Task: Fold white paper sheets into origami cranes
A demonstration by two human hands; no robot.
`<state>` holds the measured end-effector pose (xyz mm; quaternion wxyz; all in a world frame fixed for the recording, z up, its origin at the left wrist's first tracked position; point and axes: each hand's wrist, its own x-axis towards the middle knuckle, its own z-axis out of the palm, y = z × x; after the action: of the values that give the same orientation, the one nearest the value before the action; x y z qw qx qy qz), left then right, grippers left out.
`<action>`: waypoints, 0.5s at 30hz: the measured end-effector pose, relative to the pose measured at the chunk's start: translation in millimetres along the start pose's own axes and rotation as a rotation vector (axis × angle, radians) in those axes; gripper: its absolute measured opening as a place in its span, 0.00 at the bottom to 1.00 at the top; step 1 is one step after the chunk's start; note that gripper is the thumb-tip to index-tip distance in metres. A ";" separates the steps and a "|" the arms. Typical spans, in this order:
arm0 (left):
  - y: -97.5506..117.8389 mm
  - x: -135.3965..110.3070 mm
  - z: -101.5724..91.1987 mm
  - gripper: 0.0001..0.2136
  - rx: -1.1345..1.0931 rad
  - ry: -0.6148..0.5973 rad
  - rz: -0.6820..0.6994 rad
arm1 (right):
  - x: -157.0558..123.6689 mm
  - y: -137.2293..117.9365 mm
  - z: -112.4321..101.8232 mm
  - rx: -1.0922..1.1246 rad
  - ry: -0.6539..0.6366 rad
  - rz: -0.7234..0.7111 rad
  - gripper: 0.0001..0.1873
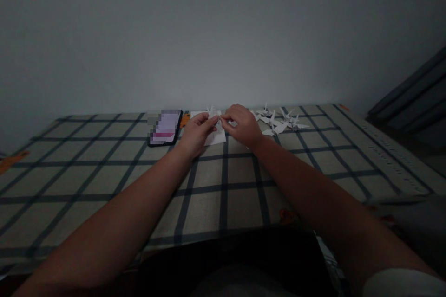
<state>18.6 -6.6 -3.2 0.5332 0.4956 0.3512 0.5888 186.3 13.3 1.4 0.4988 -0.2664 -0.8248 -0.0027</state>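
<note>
My left hand (198, 133) is closed, pinching a small piece of white folded paper (219, 121) between thumb and fingers. From the other side, the fingertips of my right hand (244, 124) are pinched on the same piece. Most of it is hidden by the fingers, so its exact shape is unclear. Pointed white paper tips (211, 109) show just above my left hand; whether they belong to the held piece I cannot tell. Beneath the hands lies a flat white paper sheet (219, 138). Right of my right hand, several white paper cranes (275, 126) sit in a cluster.
A phone (166, 126) with a lit screen lies left of my left hand. The checked tablecloth (114, 171) covers the table, which meets a plain wall (223, 32) at the back. Dark striped fabric (414, 97) is at the far right.
</note>
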 end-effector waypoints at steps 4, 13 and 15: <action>3.0 1.0 -1.9 0.15 0.045 -0.011 0.031 | -0.1 -2.4 -2.1 0.045 -0.026 0.054 0.08; 2.2 1.7 -3.5 0.14 0.084 -0.057 0.022 | -0.8 -2.0 -0.1 0.018 0.018 0.050 0.05; 2.5 1.8 -3.7 0.15 0.080 -0.052 0.012 | -0.7 -1.0 -0.1 0.011 -0.002 0.043 0.05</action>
<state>14.5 -4.9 -1.5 0.5184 0.5339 0.3576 0.5642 186.1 12.2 1.2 0.4992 -0.2813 -0.8195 0.0128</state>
